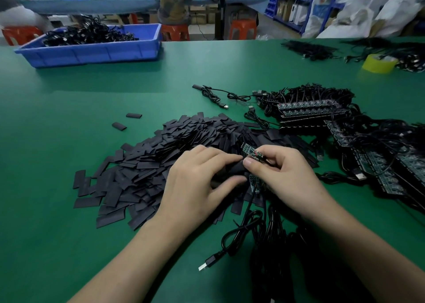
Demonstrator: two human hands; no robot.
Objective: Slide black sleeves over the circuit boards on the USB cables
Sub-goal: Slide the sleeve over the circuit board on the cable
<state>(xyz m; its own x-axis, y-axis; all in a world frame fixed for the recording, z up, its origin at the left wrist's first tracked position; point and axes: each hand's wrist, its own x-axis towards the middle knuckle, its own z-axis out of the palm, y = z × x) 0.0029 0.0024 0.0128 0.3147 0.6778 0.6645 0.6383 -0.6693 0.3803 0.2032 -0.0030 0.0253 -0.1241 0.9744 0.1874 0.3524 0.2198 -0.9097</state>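
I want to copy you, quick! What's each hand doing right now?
Left hand: holding a black sleeve.
Right hand: pinching a circuit board.

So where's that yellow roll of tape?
In the head view, the tape roll sits far right on the green table, near its back edge, with black cables right beside it.
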